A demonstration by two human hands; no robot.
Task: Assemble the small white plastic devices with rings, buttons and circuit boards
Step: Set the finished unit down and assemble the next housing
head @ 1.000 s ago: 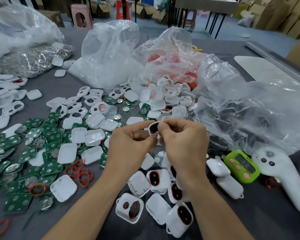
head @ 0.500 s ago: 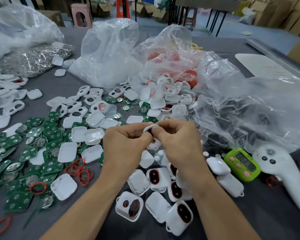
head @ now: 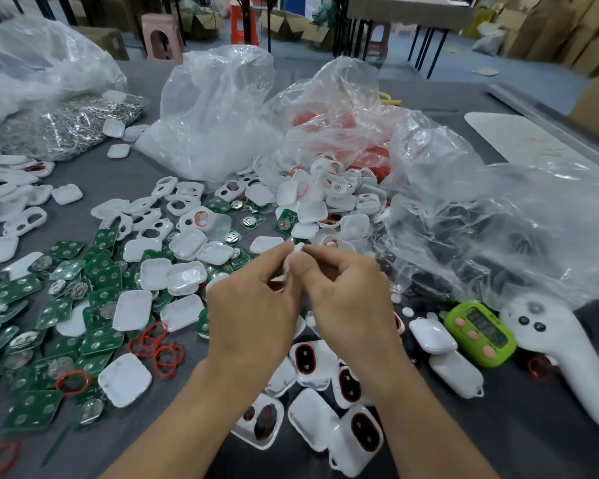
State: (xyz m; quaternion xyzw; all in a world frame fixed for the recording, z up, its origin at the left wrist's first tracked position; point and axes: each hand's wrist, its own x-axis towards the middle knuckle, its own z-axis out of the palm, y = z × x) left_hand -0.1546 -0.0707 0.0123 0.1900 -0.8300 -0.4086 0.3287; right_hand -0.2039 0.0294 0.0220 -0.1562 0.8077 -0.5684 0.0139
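Left hand [head: 253,305] and right hand [head: 348,299] close together, fingertips of both pinching one small white device [head: 297,247], mostly hidden between them. Green circuit boards [head: 32,407] and red rings [head: 168,356] lie left of the left hand. Assembled units [head: 305,357] sit beneath both wrists.

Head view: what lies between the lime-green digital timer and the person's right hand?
In the head view, a closed white plastic case and two small white round buttons lie between the lime-green digital timer and the right hand.

factory assembly floor: worktable [head: 429,98] heaped with parts bags [head: 215,108], cardboard boxes [head: 547,25] behind.
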